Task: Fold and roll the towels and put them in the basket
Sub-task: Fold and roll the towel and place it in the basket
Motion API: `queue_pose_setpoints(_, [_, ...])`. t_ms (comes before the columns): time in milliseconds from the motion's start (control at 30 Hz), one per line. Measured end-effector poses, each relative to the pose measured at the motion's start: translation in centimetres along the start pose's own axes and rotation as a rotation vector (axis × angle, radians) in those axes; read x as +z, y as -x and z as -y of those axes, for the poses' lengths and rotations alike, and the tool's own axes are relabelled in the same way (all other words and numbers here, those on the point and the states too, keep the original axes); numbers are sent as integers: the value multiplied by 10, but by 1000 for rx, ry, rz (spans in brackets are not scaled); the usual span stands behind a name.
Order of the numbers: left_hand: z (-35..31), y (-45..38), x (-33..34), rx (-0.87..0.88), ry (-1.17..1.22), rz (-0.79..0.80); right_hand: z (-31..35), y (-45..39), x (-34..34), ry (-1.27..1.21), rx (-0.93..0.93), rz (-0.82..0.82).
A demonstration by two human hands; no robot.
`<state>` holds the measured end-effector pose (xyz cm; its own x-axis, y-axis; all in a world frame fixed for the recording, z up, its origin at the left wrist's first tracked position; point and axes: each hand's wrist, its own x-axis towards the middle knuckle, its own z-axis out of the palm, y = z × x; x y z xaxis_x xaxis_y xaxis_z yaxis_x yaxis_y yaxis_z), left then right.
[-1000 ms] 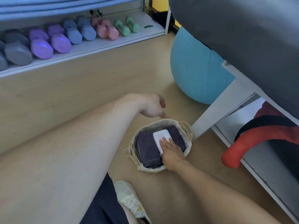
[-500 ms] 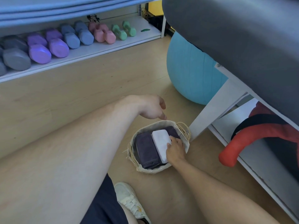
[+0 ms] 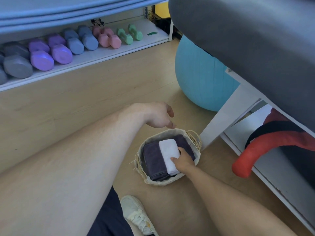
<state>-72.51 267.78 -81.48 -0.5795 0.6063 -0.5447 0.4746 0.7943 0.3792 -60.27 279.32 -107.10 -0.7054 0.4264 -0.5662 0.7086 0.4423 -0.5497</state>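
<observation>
On the wooden floor (image 3: 105, 92), beside a white table leg (image 3: 226, 116), sits a small round basket (image 3: 170, 180) with a pale liner and rope handles. Inside it lie a dark towel (image 3: 153, 160) on the left and a rolled white towel (image 3: 167, 153) in the middle, with more dark cloth showing to its right. The right hand (image 3: 184, 161) reaches into the basket and grips the white towel, thumb on top and fingers curled round its right side. The left hand (image 3: 156, 116) hovers just above the basket's far rim, fingers loosely curled and holding nothing. Behind, a low white shelf (image 3: 109, 53) carries a row of dumbbells (image 3: 59, 51) in grey, purple, blue, pink and green. A blue ball (image 3: 199, 79) rests near the table leg, and a white shoe (image 3: 136, 213) shows at the bottom.
</observation>
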Motion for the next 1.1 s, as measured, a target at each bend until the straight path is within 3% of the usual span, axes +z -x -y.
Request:
queue_pose_setpoints(167, [2,-1,-1,-11,15,6,6,1,0,-135,-188,-1])
queue_pose_setpoints(400, [1,-7,1,-5,13,11,2,-20,8,77,-59,53])
queue_pose_setpoints(500, [-1,-9,0,2,10,7,7,-11,7,197,-128,-110])
queue_pose_setpoints(600, [-6,-12,0,14,12,6,23,12,12,332,-374,-301])
queue_pose_setpoints(700, [-11,-12,0,27,-2,5,38,28,36,548,-582,-130])
queue_pose_setpoints(800, [-11,-13,2,24,-14,14,31,25,58,776,-518,-25])
queue_pose_setpoints(1000, [-5,-12,4,3,-17,26,23,3,46,912,-519,159])
queue_pose_setpoints(1100, [-5,-13,3,2,-17,22,25,0,38,856,-539,206])
